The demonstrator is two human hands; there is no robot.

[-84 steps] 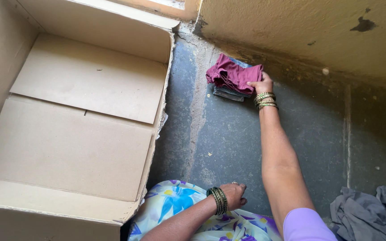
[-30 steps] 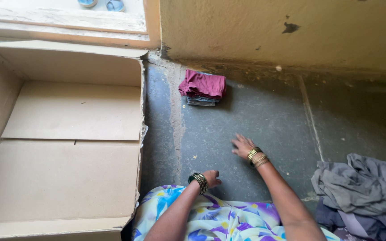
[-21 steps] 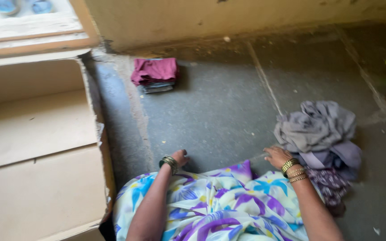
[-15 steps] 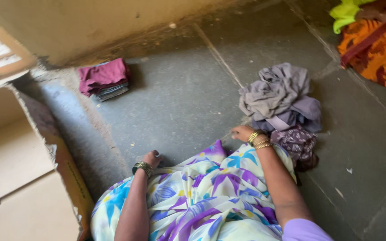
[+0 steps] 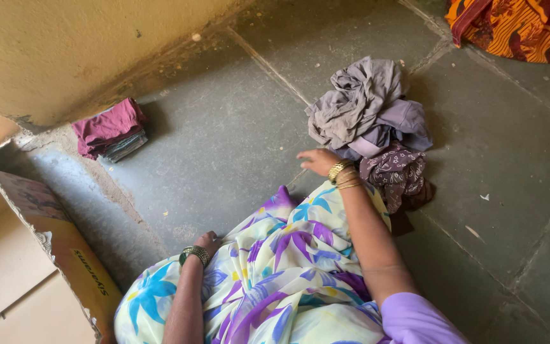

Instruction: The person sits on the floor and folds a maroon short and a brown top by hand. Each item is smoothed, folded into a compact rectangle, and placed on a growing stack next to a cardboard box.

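Right hand (image 5: 318, 161) hovers low over the stone floor (image 5: 224, 140), fingers spread loosely and holding nothing, just beside the near edge of a crumpled grey and lilac clothes heap (image 5: 370, 111). A dark patterned cloth (image 5: 397, 178) lies against that heap. Left hand (image 5: 208, 242) rests on the floor, fingers curled, empty. Folded maroon stack (image 5: 108, 129) sits at the wall foot, well apart. Open cardboard box (image 5: 65, 245) stands at the left.

Bare floor (image 5: 224, 140) lies open between the folded stack (image 5: 109, 130) by the wall (image 5: 65, 44) and the crumpled pile (image 5: 373, 121). The right hand (image 5: 318, 161) hovers just beside that pile, nothing between them. The box (image 5: 65, 255) blocks the left; the draped lap (image 5: 268, 267) fills the near side.
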